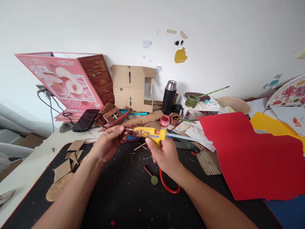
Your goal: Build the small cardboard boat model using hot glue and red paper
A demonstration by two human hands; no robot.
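My right hand (167, 156) grips a yellow hot glue gun (151, 133) by its handle, nozzle pointing left. A long translucent glue stick (190, 138) sticks out of its back end. At the nozzle, my left hand (110, 142) is closed in a pinch; whatever small piece it holds is mostly hidden by the fingers. Below the right hand, a red looped handle (169, 188) lies on the black mat (124, 203). A green disc (154, 180) with a thin brown stick rests nearby. Behind the left hand stands a small reddish-brown model boat (114, 118).
Cardboard scraps (63, 170) lie at left, beside a phone (85, 120). At the back stand a pink box (69, 81), a cardboard panel (121, 86), a black thermos (169, 98) and paint jars (165, 121). Red sheet material (250, 156) covers the right side.
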